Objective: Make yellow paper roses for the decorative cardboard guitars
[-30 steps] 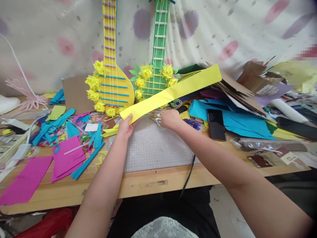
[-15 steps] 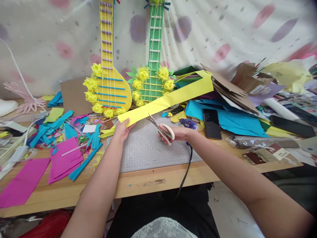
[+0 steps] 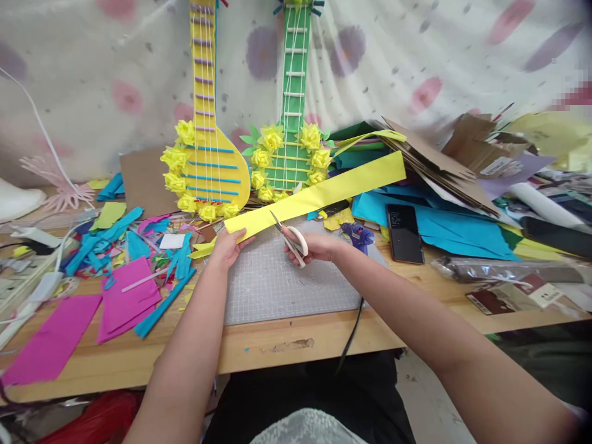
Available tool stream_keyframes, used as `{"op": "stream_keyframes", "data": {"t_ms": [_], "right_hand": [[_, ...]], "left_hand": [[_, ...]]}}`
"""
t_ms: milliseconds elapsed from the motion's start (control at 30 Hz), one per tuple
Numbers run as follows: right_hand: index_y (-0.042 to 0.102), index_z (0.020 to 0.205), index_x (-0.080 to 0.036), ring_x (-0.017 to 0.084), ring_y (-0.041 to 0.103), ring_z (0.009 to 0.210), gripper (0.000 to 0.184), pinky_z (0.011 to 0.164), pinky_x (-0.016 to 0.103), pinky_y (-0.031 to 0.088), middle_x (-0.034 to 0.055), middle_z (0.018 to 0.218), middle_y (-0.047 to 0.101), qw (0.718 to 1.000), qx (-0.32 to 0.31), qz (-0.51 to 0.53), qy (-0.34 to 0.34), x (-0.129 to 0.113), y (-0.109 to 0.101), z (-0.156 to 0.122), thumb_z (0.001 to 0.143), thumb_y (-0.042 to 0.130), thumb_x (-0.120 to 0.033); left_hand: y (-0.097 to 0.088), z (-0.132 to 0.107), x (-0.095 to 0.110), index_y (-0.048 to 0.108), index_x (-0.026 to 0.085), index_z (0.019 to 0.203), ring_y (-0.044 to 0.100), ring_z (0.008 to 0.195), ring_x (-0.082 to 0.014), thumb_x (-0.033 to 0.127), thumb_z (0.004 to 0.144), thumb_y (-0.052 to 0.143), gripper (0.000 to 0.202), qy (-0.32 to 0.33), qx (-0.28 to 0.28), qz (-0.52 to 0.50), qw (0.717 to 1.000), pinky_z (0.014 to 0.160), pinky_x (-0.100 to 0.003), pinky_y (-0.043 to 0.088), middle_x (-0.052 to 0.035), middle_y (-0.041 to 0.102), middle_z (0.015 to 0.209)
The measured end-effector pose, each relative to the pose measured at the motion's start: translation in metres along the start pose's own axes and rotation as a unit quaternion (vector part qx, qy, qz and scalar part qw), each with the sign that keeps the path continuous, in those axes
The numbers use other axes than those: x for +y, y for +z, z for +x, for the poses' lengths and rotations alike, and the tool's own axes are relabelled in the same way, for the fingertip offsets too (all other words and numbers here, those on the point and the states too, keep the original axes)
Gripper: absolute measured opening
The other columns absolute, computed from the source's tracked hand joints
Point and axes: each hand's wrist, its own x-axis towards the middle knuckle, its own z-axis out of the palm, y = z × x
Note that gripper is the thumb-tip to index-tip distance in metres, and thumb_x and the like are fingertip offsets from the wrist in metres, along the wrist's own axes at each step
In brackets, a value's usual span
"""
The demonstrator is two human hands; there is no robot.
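Pinching the lower-left end of a long yellow strip (image 3: 319, 196) in the left hand (image 3: 230, 248), with the thumb on the face turned to the camera and with fingers behind. Slanting up from that hand, passing beyond the right hand (image 3: 315, 248) and ending free, up and to its right. Gripping the white handles of scissors (image 3: 302, 239) in the right hand, with the fingers curled in around them and with the blades aimed up and left. Overlapping the strip's lower edge at the blade tips in this view; cannot tell whether touching it. Can see a grey gridded mat (image 3: 277, 293) below and between both hands. Can see a narrow yellow piece (image 3: 202, 249) poking out just left of the left hand; cannot tell whether joined to the strip. Farther left of that hand, can make out blue scraps (image 3: 104, 237) and, lower down, magenta sheets (image 3: 129, 293). Straight beyond the left hand, can see a yellow guitar-shaped piece (image 3: 219, 176) edged with yellow flowers, and beyond the right hand, slightly to its left, a green one (image 3: 295, 92). Just right of the right hand, can see a purple glue gun (image 3: 357, 234), then a dark phone (image 3: 405, 234) farther right, near wide blue sheets (image 3: 462, 231).
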Motion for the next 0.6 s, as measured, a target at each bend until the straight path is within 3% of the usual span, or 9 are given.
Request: {"op": "stream_keyframes", "data": {"t_ms": [333, 600], "right_hand": [[0.046, 0.072, -0.014, 0.007, 0.049, 0.046, 0.062, 0.035, 0.015, 0.029, 0.0003, 0.055, 0.05, 1.0, 0.008, 0.003, 0.003, -0.0003, 0.0025, 0.0031, 0.068, 0.038, -0.075], [0.046, 0.075, -0.014, 0.008, 0.05, 0.045, 0.058, 0.035, 0.016, 0.029, 0.0017, 0.057, 0.052, 1.0, 0.013, -0.004, -0.002, -0.0019, 0.0045, -0.0001, 0.074, 0.034, -0.071]], "left_hand": [[0.0017, -0.0016, 0.0013, 0.062, 0.014, 0.093, 0.062, 0.095, -0.0198, -0.001, 0.066, 0.057, 0.031, -0.015, 0.015, -0.006, 1.0, 0.077, -0.032, 0.055, -0.0088, 0.064, 0.107], [0.0035, -0.0012, -0.0004, 0.06, 0.018, 0.102, 0.06, 0.099, -0.0194, -0.002, 0.066, 0.057, 0.041, -0.007, 0.001, -0.013, 1.0, 0.079, -0.033, 0.054, -0.0075, 0.063, 0.109]]}}
